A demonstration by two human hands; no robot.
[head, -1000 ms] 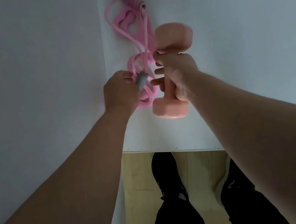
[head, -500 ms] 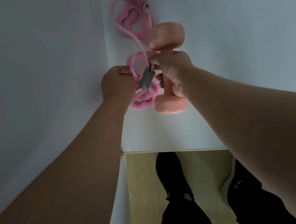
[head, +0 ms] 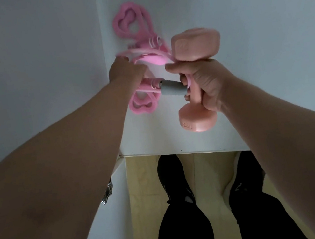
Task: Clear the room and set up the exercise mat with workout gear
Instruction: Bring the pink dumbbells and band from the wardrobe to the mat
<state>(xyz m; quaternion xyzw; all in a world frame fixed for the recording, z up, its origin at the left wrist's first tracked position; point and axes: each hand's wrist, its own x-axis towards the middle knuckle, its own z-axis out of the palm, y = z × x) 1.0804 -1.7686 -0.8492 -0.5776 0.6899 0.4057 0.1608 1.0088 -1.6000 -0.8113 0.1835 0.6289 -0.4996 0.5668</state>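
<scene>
On a white shelf [head: 155, 140] lies a tangled pink resistance band [head: 143, 106], blurred under the left hand [head: 125, 71], grasp unclear, while the right hand [head: 206, 83] wraps an upright pink dumbbell [head: 192, 44] just beside it, the band's grey sleeve [head: 172, 87] against its fingertips.

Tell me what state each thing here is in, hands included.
Dumbbell: upright, gripped at its handle by the right hand.
Right hand: curled round the dumbbell handle.
Resistance band: bunched in the shelf corner, partly blurred.
Grey tube: level between the hands, reaching the right fingers.
Left hand: gripping the resistance band.
</scene>
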